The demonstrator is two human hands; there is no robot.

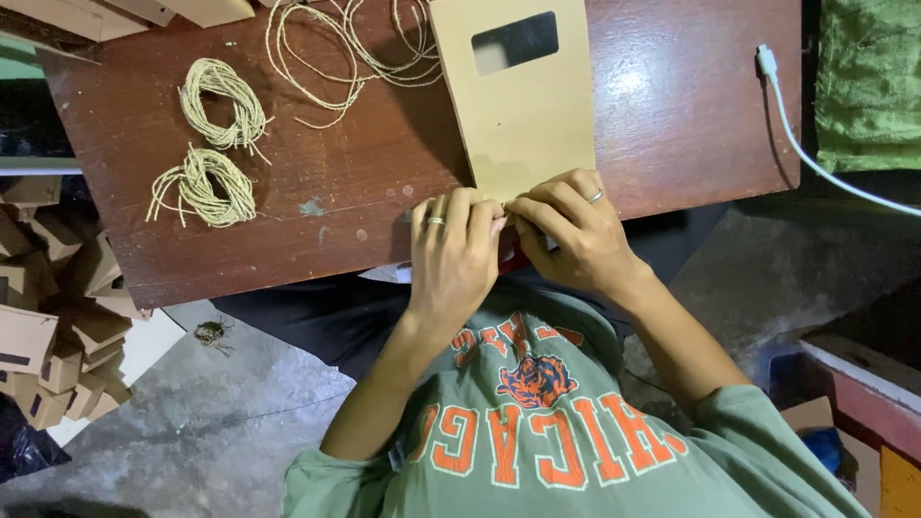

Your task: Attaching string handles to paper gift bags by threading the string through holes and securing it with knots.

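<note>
A flat tan paper bag [523, 105] with a small clear window lies on the dark red-brown wooden table [365, 153]. Both hands meet at its near end, by the table's front edge. My left hand [454, 259], a ring on one finger, has its fingers curled down on the bag's near edge. My right hand [571, 235], also ringed, pinches the same edge right beside it. The fingertips of the two hands touch. Whatever lies under the fingers is hidden.
Two coiled bundles of pale twine [223, 101] [203, 187] lie at the table's left. Loose twine loops [336, 48] sprawl behind the bag. A white cable [796, 125] runs off the right edge. Folded cardboard boxes [58, 326] pile on the floor at left. Green cloth [868, 82] is far right.
</note>
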